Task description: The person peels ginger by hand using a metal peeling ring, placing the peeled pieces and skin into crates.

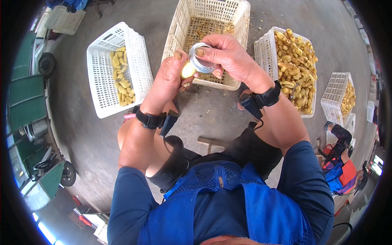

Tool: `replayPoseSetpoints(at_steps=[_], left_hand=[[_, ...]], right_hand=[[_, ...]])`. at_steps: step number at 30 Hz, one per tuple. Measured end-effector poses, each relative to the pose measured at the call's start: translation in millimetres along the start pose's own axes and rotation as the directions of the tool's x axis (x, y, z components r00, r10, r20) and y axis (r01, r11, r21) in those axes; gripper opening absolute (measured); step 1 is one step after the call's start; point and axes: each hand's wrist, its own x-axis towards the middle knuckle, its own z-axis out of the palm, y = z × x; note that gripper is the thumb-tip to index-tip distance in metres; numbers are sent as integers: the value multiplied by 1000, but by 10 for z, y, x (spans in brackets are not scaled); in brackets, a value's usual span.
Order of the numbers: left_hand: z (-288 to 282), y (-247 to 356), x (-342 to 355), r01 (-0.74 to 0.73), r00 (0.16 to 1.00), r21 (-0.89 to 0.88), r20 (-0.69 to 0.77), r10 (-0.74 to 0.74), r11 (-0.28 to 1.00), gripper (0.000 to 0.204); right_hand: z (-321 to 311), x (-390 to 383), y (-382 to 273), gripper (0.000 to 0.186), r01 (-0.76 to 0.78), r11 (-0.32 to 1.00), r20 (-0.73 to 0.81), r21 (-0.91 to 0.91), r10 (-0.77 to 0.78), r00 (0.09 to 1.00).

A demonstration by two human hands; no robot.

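Note:
My left hand [171, 73] grips a pale yellow peeled ginger piece [187, 70] above the front of the middle crate. Just right of it, my right hand [227, 57] holds a round silver metal tool [202, 62], like a lid or ring, against or very near the ginger, thumb on its face. The middle white plastic crate [173, 36] holds yellowish scraps on its floor. The left white crate [98, 77] has several peeled ginger pieces [121, 81]. The right white crate [265, 57] is heaped with unpeeled knobbly ginger [296, 61].
A smaller crate of ginger [330, 106] stands farther right, near a seated co-worker [343, 163] in dark trousers. A wheeled green vehicle [26, 102] lines the left side, with another white crate [65, 22] at upper left. A small wooden piece [210, 143] lies below my hands.

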Motion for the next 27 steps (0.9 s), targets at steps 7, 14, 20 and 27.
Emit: replayPoseSetpoints(at_steps=[7,14,20,27], left_hand=[[-68,36,-25,-24,994,-268,96,51,963,75],[-20,17,44,22,1000,-196,24,-18,980,75],[9,69,23,109,994,-323,53,-97,940,79],[-24,123,117,116,992,-542,113,-64,832,78]], right_hand=[[-223,104,90,27,-17,999,-123,33,21,992],[-34,-16,45,26,-6,973,-36,231,15,999],[-24,35,100,26,-29,988,-10,148,31,999],[-126,27,87,28,13,997,-201,79,4,980]])
